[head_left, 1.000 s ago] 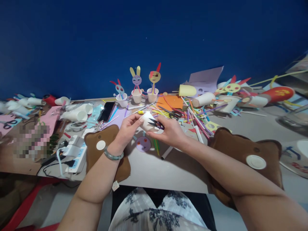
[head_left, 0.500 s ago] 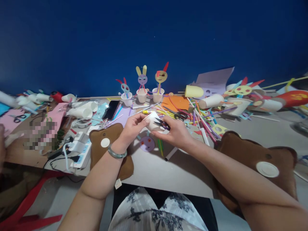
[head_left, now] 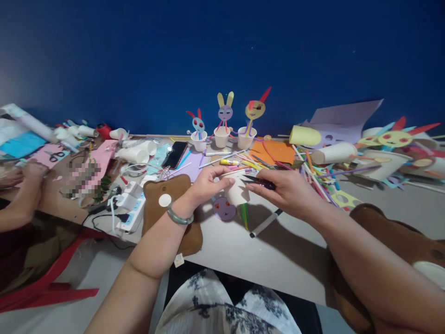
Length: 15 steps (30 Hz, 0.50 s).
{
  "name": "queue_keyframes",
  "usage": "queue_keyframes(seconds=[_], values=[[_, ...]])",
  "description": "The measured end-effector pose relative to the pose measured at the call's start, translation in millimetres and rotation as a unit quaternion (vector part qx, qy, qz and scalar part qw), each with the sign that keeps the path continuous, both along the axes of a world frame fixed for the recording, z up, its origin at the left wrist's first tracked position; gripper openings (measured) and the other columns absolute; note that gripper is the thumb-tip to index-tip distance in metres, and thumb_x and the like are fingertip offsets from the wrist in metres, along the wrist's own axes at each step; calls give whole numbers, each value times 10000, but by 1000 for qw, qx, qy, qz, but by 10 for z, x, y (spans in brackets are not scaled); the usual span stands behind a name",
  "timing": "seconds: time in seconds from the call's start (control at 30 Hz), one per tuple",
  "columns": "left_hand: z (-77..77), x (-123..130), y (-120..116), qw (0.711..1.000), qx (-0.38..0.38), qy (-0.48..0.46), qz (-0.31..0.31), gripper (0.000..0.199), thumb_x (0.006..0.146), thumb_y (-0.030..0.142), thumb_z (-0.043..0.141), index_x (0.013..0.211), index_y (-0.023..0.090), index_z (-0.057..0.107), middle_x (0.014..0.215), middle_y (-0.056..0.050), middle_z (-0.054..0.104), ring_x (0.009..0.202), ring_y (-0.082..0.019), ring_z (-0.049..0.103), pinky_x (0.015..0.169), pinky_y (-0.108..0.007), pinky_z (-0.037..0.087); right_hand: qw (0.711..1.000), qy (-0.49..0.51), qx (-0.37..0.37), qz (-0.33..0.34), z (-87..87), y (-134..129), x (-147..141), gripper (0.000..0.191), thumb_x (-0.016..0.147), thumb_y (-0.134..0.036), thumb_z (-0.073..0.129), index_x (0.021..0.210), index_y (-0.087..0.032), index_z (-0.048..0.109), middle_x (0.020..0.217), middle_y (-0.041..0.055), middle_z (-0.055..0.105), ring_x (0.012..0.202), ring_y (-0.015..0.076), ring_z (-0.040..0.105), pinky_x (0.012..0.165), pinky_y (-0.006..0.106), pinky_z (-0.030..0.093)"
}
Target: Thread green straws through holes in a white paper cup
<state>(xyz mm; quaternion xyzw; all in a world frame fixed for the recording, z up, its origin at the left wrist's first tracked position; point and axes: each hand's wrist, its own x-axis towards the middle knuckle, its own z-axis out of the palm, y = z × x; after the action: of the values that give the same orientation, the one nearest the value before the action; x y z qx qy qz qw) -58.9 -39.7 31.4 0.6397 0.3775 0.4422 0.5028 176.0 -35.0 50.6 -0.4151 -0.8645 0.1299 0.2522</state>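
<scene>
My left hand point(head_left: 210, 185) grips a white paper cup point(head_left: 238, 191) by its rim, the cup held roughly upright above the table. Closed around a pair of dark scissors point(head_left: 259, 182), my right hand point(head_left: 290, 188) holds their blades against or just beside the cup's right side; whether the tips touch it I cannot tell. Below the cup lies a purple paper face disc point(head_left: 224, 209) with orange eyes. Green strips point(head_left: 244, 215) and a white marker with a black cap point(head_left: 266, 223) rest on the table to its right.
Three paper-cup figures stand along the wall, a purple rabbit point(head_left: 225, 112) in the middle. A brown cushion point(head_left: 156, 199), a power strip point(head_left: 134, 213) and a phone point(head_left: 174, 155) lie to the left. Coloured sticks point(head_left: 318, 174) clutter the right. A co-worker's arm point(head_left: 26, 199) is at far left.
The cup has turned from tilted to nearly upright. My right hand has drawn the scissors a little back to the right. The view has swung left, showing more of the co-worker's arm.
</scene>
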Motion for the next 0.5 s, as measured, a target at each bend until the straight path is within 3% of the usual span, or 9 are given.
queue_keyframes(seconds=[0.13,0.3,0.5], values=[[3,0,-6,999,16,48,3,274,820,408,725,862,137,715,823,-36,677,746,-131,572,684,-243,454,999,-35,27,27,67,-35,30,511,956,-626,520,651,-216,553,602,22,618,549,152,504,556,293,306],[-1,2,-1,996,40,80,-3,220,804,354,700,823,135,713,808,-35,677,766,-143,582,706,-250,467,995,-81,55,11,82,-58,39,493,966,-623,501,721,-212,619,689,53,697,632,187,596,572,297,311],[-29,10,4,994,47,96,2,198,759,289,686,879,146,752,874,-42,750,826,-177,657,752,-267,510,991,-128,48,4,77,-74,44,539,983,-640,440,706,-210,611,683,57,690,635,189,597,574,299,271]])
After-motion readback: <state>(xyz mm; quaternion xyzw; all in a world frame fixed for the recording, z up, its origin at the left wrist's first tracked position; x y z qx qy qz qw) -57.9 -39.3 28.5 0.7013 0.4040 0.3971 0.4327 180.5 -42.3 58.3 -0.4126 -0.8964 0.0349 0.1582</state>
